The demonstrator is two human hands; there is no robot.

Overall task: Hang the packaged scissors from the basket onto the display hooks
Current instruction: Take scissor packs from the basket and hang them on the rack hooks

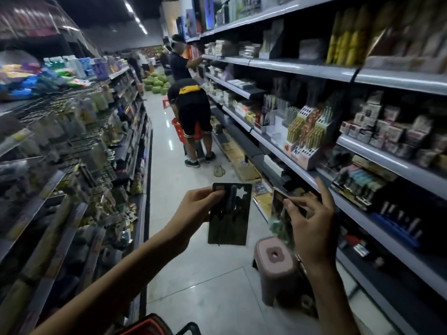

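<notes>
My left hand (193,213) pinches the top left corner of a dark scissors package (229,221), held flat and upright over the aisle floor. My right hand (312,221) pinches the top of a second scissors package (280,218), which is turned edge-on and blurred. The rim of the red basket (147,326) shows at the bottom edge, below my left forearm. Display hooks (79,141) loaded with hanging packs cover the rack on the left; both hands are well to the right of them.
A pink plastic stool (275,264) stands on the floor under my right hand. Two people (191,112) work farther down the aisle beside a red basket (180,131). Stocked shelves (362,146) line the right side. A cup (219,170) sits on the floor.
</notes>
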